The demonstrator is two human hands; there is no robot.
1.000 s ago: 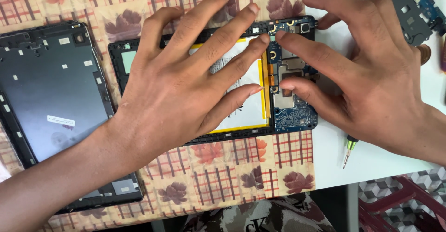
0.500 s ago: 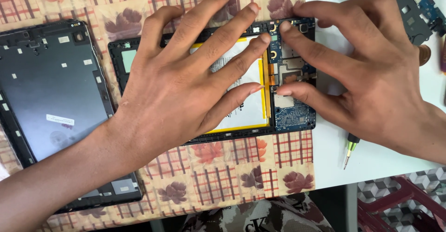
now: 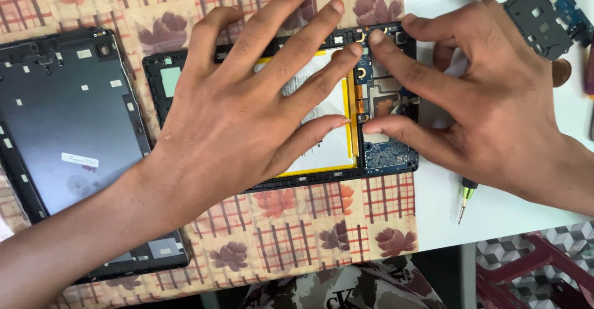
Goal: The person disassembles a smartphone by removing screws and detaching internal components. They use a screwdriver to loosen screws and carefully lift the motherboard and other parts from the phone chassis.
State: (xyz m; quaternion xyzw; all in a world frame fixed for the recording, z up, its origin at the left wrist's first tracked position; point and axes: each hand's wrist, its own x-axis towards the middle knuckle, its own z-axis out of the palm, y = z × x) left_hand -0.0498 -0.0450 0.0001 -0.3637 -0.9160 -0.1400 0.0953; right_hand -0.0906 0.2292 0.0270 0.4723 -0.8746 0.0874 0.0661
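Flat on the flowered, checked cloth, an opened tablet is lying with its insides facing up; the left hand is resting palm-down across it, fingers spread wide and gripping nothing, covering most of the white, yellow-edged battery; its fingertips are reaching toward the tablet's top edge and the battery's right border. Beside it, the right hand is coming in from the right, fingers narrowly spread and also holding nothing; its forefinger is pressing on the top of the blue circuit board, and its thumb is touching the board lower down, just beside the battery's edge. To the left, near the tablet but apart from it, the removed dark back cover is lying inside-up on the cloth. On the white table, a small screwdriver with a green collar is lying just below the right wrist; another black and blue board part is sitting at the top right, well apart from the hands.
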